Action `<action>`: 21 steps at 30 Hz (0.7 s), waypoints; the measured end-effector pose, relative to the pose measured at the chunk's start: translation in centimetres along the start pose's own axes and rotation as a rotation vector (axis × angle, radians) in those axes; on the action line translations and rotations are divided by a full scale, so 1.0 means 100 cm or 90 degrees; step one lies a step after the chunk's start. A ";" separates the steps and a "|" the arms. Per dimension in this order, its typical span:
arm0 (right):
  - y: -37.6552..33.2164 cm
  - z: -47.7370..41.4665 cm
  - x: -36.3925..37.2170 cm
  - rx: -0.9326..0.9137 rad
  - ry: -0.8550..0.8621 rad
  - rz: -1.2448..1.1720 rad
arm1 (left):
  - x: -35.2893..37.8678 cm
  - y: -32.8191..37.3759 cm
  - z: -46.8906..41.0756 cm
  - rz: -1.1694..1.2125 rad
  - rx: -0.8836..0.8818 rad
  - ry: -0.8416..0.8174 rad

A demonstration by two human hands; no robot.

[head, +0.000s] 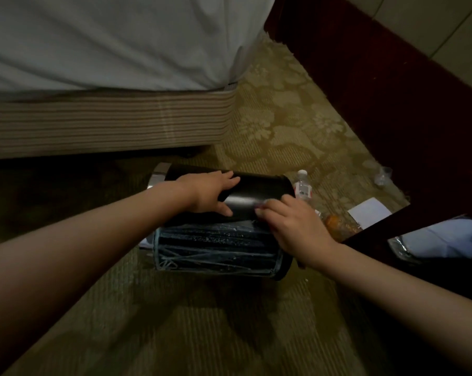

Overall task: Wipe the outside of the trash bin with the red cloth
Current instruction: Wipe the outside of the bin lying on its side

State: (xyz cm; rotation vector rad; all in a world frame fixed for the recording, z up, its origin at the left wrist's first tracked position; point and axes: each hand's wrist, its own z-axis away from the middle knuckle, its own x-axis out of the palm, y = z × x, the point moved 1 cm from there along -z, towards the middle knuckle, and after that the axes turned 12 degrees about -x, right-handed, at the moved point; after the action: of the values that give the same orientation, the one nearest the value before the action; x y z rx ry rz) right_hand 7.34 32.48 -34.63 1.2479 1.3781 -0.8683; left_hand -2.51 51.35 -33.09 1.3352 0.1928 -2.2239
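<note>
The left hand [213,194] is pressing flat, fingers straight, on the black trash bin [259,185], which is lying sideways on the carpet [283,118] near the bed [107,50]. The right hand [291,226] is curling against it, but its grip is unclear. Rolling the bin slowly should be exposing every side.

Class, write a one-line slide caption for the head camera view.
Left hand and right hand rest on a black trash bin lying sideways on carpet beside a bed.

Two hands [210,192] [291,226], one bottle [302,185], one white paper [369,213]
</note>
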 end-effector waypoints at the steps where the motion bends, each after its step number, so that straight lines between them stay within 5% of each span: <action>1: 0.004 0.012 -0.002 -0.004 -0.002 0.002 | 0.000 0.000 0.001 0.000 0.003 -0.002; 13: -0.003 -0.025 -0.004 -0.089 0.020 0.087 | 0.000 0.000 -0.001 0.003 0.002 0.005; 21: 0.023 0.036 -0.014 -0.052 -0.021 0.077 | -0.005 -0.002 0.000 0.016 0.011 -0.006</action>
State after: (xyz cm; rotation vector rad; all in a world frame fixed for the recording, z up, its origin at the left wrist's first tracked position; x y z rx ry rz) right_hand 10.28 29.23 -33.70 1.2353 1.2865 -0.7391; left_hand -2.44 51.70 -32.73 1.3286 0.1523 -2.2154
